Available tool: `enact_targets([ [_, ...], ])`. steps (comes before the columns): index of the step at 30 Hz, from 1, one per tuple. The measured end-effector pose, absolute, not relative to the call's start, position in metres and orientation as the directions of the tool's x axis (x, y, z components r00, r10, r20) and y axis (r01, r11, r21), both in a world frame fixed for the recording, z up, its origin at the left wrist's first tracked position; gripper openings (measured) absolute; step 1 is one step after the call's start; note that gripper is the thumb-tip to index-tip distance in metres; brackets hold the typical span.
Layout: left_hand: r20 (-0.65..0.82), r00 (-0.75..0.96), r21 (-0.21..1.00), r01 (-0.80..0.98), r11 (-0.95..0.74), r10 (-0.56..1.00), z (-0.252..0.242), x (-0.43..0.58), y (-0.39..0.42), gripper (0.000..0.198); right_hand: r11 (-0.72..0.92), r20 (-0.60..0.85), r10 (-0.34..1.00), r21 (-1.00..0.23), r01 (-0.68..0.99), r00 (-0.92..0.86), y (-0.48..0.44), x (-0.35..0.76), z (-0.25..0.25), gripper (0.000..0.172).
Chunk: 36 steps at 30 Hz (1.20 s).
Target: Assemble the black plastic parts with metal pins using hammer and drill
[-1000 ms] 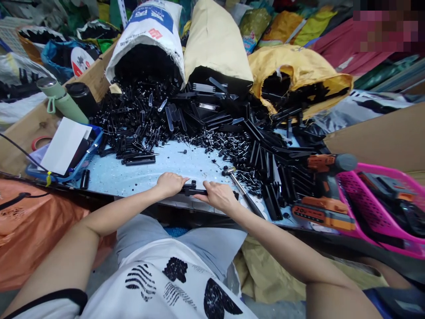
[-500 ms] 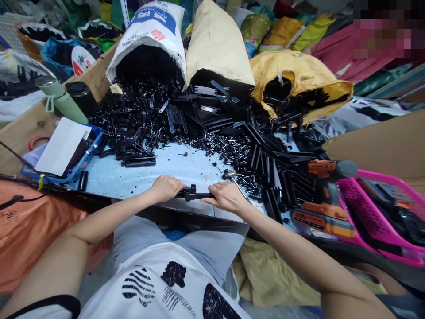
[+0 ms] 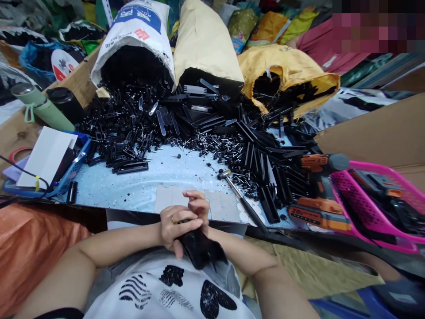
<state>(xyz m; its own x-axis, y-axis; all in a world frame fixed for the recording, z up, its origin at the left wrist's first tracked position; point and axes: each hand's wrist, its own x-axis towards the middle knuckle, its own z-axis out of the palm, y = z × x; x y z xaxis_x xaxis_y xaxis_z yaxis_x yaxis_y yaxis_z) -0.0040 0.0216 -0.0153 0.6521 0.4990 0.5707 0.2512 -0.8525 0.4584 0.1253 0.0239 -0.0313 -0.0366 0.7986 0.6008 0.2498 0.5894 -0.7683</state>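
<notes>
Close to my shirt, at the table's front edge, my left hand [image 3: 177, 226] with a ring is closed on a flat black plastic piece [image 3: 201, 250]. The piece is smeared by motion and slants down toward my body, its lower end looking split. Against the left hand, my right hand [image 3: 201, 206] curls its bent fingers around the piece's upper end; the left fingers partly cover this grip. A hammer [image 3: 241, 197] with a metal shaft and dark handle lies to their right, its handle end over the table edge.
Black plastic parts [image 3: 116, 133] and small pins [image 3: 219, 148] are heaped across the blue table [image 3: 109, 188]. Sacks [image 3: 207, 44] stand behind. An orange cordless drill [image 3: 315, 190] and a pink basket [image 3: 368, 221] are right; a blue basket [image 3: 79, 161] is left. A co-worker's sleeve [image 3: 318, 40] shows far right.
Both hands have moved from the table edge toward my body and come together. The long black piece held between them is replaced in view by a broad, slanting black piece. The view has shifted.
</notes>
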Motion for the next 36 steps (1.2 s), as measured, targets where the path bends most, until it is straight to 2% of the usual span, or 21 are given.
enact_targets([
  [1, 0.605, 0.635, 0.376, 0.304, -0.875, 0.48, -0.024, -0.004, 0.03, 0.085, 0.562, 0.58, 0.814, -0.768, 0.307, -0.038, 0.038, 0.126, -0.041, 0.062],
  [3, 0.658, 0.611, 0.205, 0.419, -0.885, 0.441, -0.041, -0.005, 0.054, 0.072, 0.591, 0.576, 0.8, -0.703, 0.396, -0.17, 0.081, 0.143, -0.05, 0.046],
  [4, 0.624, 0.646, 0.126, 0.473, -0.872, 0.44, -0.048, -0.006, 0.07, 0.067, 0.627, 0.569, 0.774, -0.631, 0.458, -0.277, 0.108, 0.159, -0.051, 0.038],
  [5, 0.559, 0.693, 0.062, 0.512, -0.857, 0.455, -0.054, -0.008, 0.088, 0.063, 0.639, 0.58, 0.755, -0.547, 0.541, -0.305, 0.138, 0.178, -0.048, 0.034],
  [7, 0.386, 0.757, -0.007, 0.574, -0.819, 0.527, -0.064, -0.009, 0.129, 0.062, 0.501, 0.523, 0.816, -0.431, 0.751, -0.244, 0.197, 0.222, -0.039, 0.029],
  [9, 0.247, 0.752, -0.034, 0.637, -0.771, 0.611, -0.071, -0.005, 0.168, 0.062, 0.235, 0.411, 0.904, -0.252, 0.939, -0.116, 0.249, 0.265, -0.025, 0.027],
  [10, 0.201, 0.735, -0.04, 0.666, -0.745, 0.647, -0.072, -0.002, 0.184, 0.062, 0.146, 0.321, 0.942, -0.135, 0.98, -0.096, 0.269, 0.284, -0.019, 0.028],
  [12, 0.174, 0.698, -0.043, 0.71, -0.703, 0.694, -0.069, 0.005, 0.208, 0.063, 0.086, 0.24, 0.968, -0.057, 0.995, -0.07, 0.298, 0.314, -0.008, 0.023],
  [15, 0.282, 0.637, -0.01, 0.75, -0.661, 0.718, -0.056, 0.005, 0.223, 0.065, 0.083, 0.177, 0.981, -0.041, 0.996, -0.075, 0.319, 0.34, 0.004, 0.028],
  [17, 0.358, 0.535, 0.051, 0.807, -0.588, 0.765, -0.042, -0.01, 0.227, 0.058, 0.118, 0.145, 0.983, -0.024, 0.993, -0.114, 0.321, 0.348, 0.013, 0.032],
  [19, 0.383, 0.325, 0.136, 0.906, -0.401, 0.865, -0.03, -0.039, 0.235, 0.045, 0.191, 0.154, 0.97, 0.007, 0.982, -0.189, 0.312, 0.343, 0.024, 0.027],
  [21, 0.346, 0.05, 0.197, 0.972, -0.125, 0.937, -0.023, -0.076, 0.249, 0.036, 0.314, 0.207, 0.924, 0.062, 0.947, -0.32, 0.287, 0.324, 0.032, 0.018],
  [24, 0.197, -0.214, 0.199, 0.964, 0.175, 0.957, -0.024, -0.123, 0.274, 0.034, 0.564, 0.203, 0.791, 0.12, 0.817, -0.577, 0.217, 0.275, 0.024, 0.035],
  [27, 0.01, -0.266, 0.197, 0.946, 0.259, 0.964, -0.034, -0.147, 0.29, 0.034, 0.858, 0.035, 0.502, 0.104, 0.503, -0.864, 0.138, 0.235, -0.006, 0.047],
  [28, -0.01, -0.261, 0.213, 0.943, 0.257, 0.965, -0.036, -0.15, 0.291, 0.034, 0.91, 0.004, 0.406, 0.088, 0.405, -0.914, 0.117, 0.229, -0.017, 0.044],
  [29, 0.01, -0.249, 0.246, 0.939, 0.239, 0.968, -0.038, -0.152, 0.289, 0.033, 0.929, -0.005, 0.366, 0.062, 0.365, -0.93, 0.101, 0.227, -0.027, 0.043],
  [30, 0.074, -0.232, 0.295, 0.934, 0.201, 0.97, -0.039, -0.152, 0.285, 0.032, 0.927, -0.001, 0.373, 0.035, 0.373, -0.928, 0.089, 0.227, -0.035, 0.042],
  [32, 0.298, -0.203, 0.425, 0.903, 0.061, 0.933, -0.037, -0.147, 0.271, 0.027, 0.842, 0.031, 0.539, -0.028, 0.538, -0.842, 0.079, 0.227, -0.045, 0.045],
  [34, 0.521, -0.215, 0.531, 0.839, -0.116, 0.826, -0.032, -0.136, 0.25, 0.025, 0.641, 0.056, 0.768, -0.098, 0.762, -0.638, 0.081, 0.221, -0.05, 0.046],
  [36, 0.626, -0.208, 0.581, 0.768, -0.271, 0.752, -0.028, -0.118, 0.222, 0.025, 0.411, 0.056, 0.911, -0.164, 0.897, -0.408, 0.09, 0.204, -0.054, 0.049],
])
